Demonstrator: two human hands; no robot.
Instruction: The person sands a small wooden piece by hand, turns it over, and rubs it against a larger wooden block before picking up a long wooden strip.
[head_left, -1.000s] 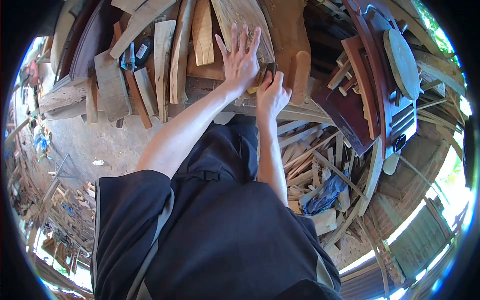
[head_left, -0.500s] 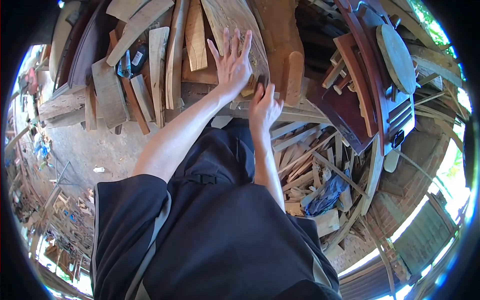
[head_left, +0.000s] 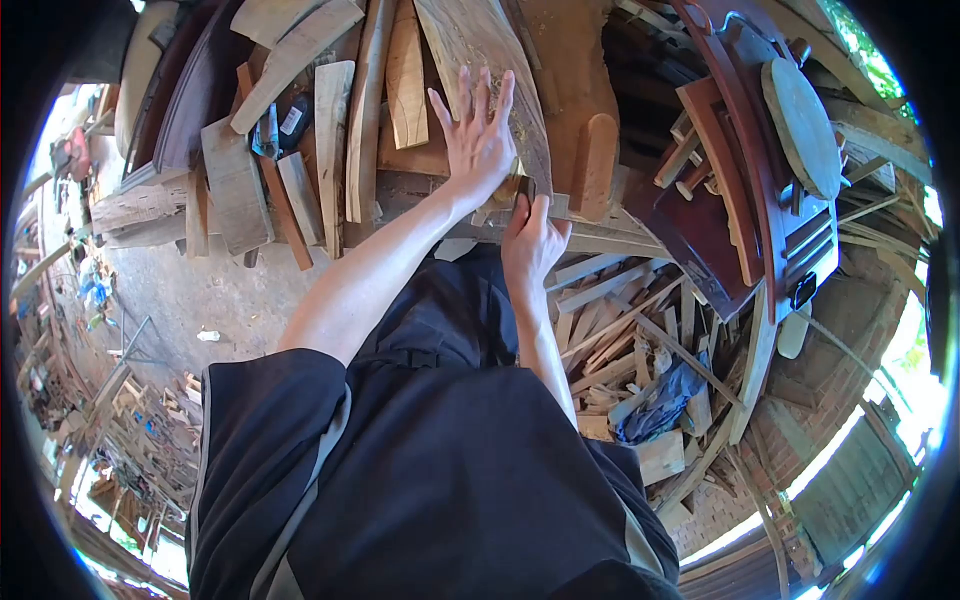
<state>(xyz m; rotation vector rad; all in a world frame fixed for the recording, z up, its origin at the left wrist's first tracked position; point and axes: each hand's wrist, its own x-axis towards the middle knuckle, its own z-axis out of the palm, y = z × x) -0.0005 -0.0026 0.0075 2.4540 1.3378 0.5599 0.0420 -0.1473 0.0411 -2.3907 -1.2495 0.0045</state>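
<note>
Pressed flat on a wide wooden board (head_left: 490,50) is my left hand (head_left: 479,140), its fingers spread and nothing in it. Just to the right and nearer my body, my right hand (head_left: 533,240) is closed around a small dark tool (head_left: 526,187) at the board's near edge. Only the tool's top end shows above the fingers, so its kind cannot be made out. Wood shavings lie on the board near my left fingertips.
Curved and straight wood pieces (head_left: 332,140) lie left of the board, with a dark bottle (head_left: 294,118) among them. A rounded block (head_left: 596,165) is at the right. Beyond it are reddish-brown furniture parts (head_left: 720,170). Scrap wood (head_left: 620,340) and blue plastic (head_left: 665,395) lie below.
The whole view has shifted slightly, so the bench and wood sit a little lower and further right. Both hands keep nearly the same pose on the board.
</note>
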